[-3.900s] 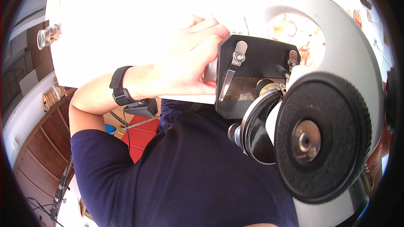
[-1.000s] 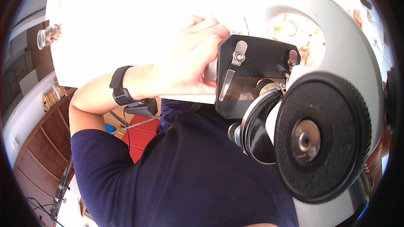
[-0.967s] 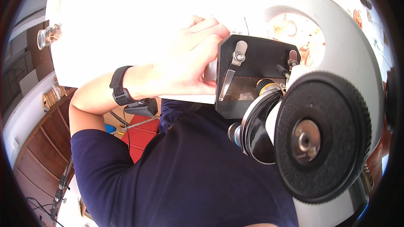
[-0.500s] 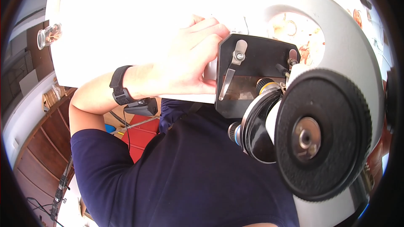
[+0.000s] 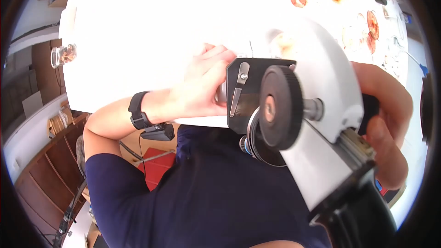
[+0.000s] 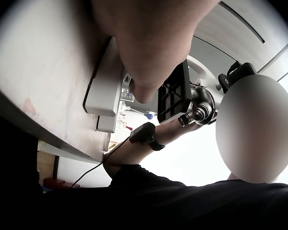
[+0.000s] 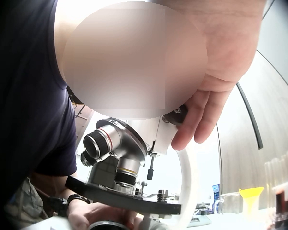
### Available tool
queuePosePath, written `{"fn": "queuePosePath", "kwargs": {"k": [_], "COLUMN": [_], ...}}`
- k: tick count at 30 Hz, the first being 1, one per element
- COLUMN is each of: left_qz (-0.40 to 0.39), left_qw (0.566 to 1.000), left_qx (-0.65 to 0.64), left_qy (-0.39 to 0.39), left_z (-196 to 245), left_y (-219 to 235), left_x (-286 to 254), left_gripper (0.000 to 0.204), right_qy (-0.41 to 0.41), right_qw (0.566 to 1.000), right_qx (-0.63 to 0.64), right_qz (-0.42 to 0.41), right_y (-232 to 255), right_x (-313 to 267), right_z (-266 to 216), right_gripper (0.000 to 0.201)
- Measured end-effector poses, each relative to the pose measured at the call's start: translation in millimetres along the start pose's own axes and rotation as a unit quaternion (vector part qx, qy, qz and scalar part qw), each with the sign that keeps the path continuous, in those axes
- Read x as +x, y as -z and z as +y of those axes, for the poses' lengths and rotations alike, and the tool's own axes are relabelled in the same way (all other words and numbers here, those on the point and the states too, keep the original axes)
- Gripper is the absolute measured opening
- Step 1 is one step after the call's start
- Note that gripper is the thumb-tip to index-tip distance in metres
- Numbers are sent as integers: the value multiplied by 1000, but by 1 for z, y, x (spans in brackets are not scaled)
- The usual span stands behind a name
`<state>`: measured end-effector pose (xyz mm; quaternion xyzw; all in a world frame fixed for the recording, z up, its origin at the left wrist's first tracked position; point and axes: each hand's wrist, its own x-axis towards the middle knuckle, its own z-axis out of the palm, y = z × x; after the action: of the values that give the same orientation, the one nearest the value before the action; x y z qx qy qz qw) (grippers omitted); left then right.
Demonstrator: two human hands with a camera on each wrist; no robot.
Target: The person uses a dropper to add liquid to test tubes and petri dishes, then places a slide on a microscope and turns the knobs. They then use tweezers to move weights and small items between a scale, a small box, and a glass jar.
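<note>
In the head view, a microscope with a white arm [image 5: 328, 73] and a black stage [image 5: 239, 98] leans toward the person. My left hand [image 5: 202, 80] is at the stage's left edge, its thumb and fingers curled in beneath it. In the right wrist view, that hand lies around a round, black-rimmed mirror [image 7: 108, 225] under the stage. My right hand [image 5: 390, 119] grips the black knob [image 5: 370, 112] on the arm's far side, thumb below and fingers above. Objective lenses [image 7: 100, 143] hang over the stage in the right wrist view.
A large black focus knob [image 5: 282, 108] juts from the arm's near side. A glass jar [image 5: 63, 56] stands at the table's left edge. Stained round dishes [image 5: 373, 25] lie at the far right. A yellow funnel [image 7: 251, 196] shows in the right wrist view.
The head view has shifted, so the microscope appears further left and from another angle. My right hand, mostly hidden before, now shows at the far knob. My left hand keeps its place at the stage.
</note>
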<state>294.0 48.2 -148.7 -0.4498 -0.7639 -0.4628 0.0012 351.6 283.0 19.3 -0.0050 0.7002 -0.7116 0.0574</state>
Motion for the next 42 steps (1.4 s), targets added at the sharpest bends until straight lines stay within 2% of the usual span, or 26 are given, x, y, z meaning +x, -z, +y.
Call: {"fn": "queuePosePath", "kwargs": {"k": [1, 2, 3, 4, 5, 7, 9, 12, 15, 17, 18, 19, 21, 22, 24, 25, 26, 27, 29, 30, 33, 34, 37, 38, 40, 42], "left_qz": [-2, -4, -5, 2, 6, 11, -19, -42, -158, -158, -14, 129, 62, 29, -16, -13, 16, 44, 31, 30, 34, 37, 42, 46, 56, 35], "left_qw": [1000, 1000, 999, 999, 999, 1000, 999, 996, 968, 979, 997, 991, 994, 991, 981, 982, 990, 995, 991, 988, 981, 979, 979, 980, 982, 982], "left_qx": [8, 16, 25, 46, 37, 17, 3, -10, 111, 84, 48, 8, -54, -86, -134, -139, -98, -56, -80, -85, -118, -134, -140, -138, -134, -121], "left_qy": [10, 20, 29, 9, 6, 2, 47, 78, 157, 94, 62, 29, 75, 99, 136, 130, 101, 72, 106, 128, 148, 149, 139, 132, 119, 142], "left_z": [1, 4, 5, 1, -1, -1, -1, 5, -17, -6, -4, 1, 8, 11, 11, 11, 8, 6, 10, 10, 12, 9, 11, 14, 17, 18], "left_y": [1, 2, 2, 0, 0, 1, 4, 11, -11, 9, -3, -14, -6, 2, 6, 4, 2, 1, 6, 5, 1, -1, -1, -2, -1, 1], "left_x": [0, 0, 0, -1, -2, -3, -5, 4, -16, 5, 6, 7, 8, 11, 8, 8, 4, 0, -6, -8, -4, -5, -6, -6, -7, -8], "left_gripper": [60, 61, 62, 66, 67, 69, 74, 76, 75, 67, 64, 61, 62, 63, 64, 69, 72, 74, 78, 77, 74, 74, 72, 71, 68, 71], "right_qy": [27, 188, 338, 323, 349, 330, 302, 394, 448, 331, 301, 330, 318, 330, 342, 351, 324, 336, 363, 258, 377, 364, 431, 393, 355, 310], "right_qw": [997, 964, 886, 877, 871, 878, 875, 834, 804, 830, 866, 784, 790, 770, 772, 770, 771, 765, 750, 794, 776, 781, 786, 817, 849, 889], "right_qx": [-55, -187, -313, -346, -328, -342, -377, -387, -392, -443, -393, -519, -520, -543, -536, -532, -547, -549, -553, -549, -505, -507, -436, -418, -379, -319], "right_qz": [41, -9, -57, -84, -108, -61, -40, -4, 15, -80, -73, -78, -64, -55, -25, -11, -32, -28, -17, -37, -15, 12, 75, 60, 99, 113], "right_y": [-6, 0, 7, 5, 10, 4, 5, 5, 6, 19, 19, 17, 14, 13, 7, 6, 5, 4, -2, -6, 3, -1, 3, 6, 3, -2], "right_x": [-4, 4, 13, 14, 19, 15, 15, 24, 25, 22, 25, 17, 11, 10, 6, 5, 0, -1, -3, -15, -33, -41, -45, -50, -56, -61], "right_z": [6, 16, 23, 16, 19, 21, 16, 25, 31, 9, 12, 1, 2, 3, 9, 9, 6, 5, 4, -2, 11, 13, 62, 73, 96, 116], "right_gripper": [41, 36, 35, 37, 37, 35, 31, 31, 42, 47, 51, 51, 52, 52, 48, 46, 45, 42, 43, 55, 58, 44, 46, 49, 49, 54]}}
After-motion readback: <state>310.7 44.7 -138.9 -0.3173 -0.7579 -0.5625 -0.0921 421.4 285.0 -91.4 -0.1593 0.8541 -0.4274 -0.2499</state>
